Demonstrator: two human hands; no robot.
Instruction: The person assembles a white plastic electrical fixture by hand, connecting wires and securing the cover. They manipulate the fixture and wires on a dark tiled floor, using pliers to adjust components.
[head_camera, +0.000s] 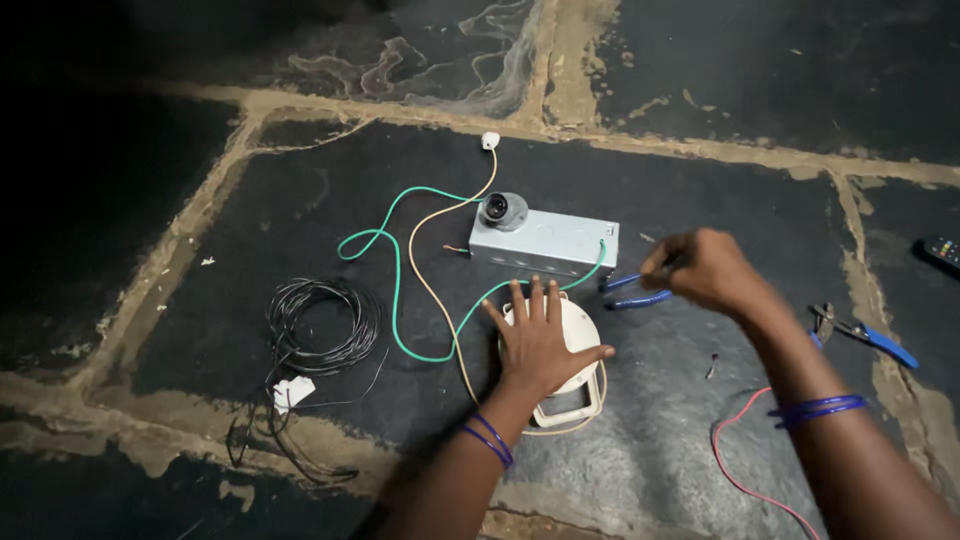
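Note:
My left hand (541, 340) lies flat, fingers spread, on a round white device (580, 335) resting on the dark floor. My right hand (703, 269) is closed around the head of blue-handled pliers (632, 291), whose handles point left toward a grey metal box (545, 241). A small dome camera (502, 209) sits on the box's left end. A green wire (398, 275) and a beige cable (430, 280) run from the box past the white device.
A coil of black cable (322, 325) with a white plug lies at left. Another blue-handled tool (866, 335) and a dark remote (942, 250) lie at right. A red wire (735, 440) curls near my right forearm. A small screw (711, 367) lies on the floor.

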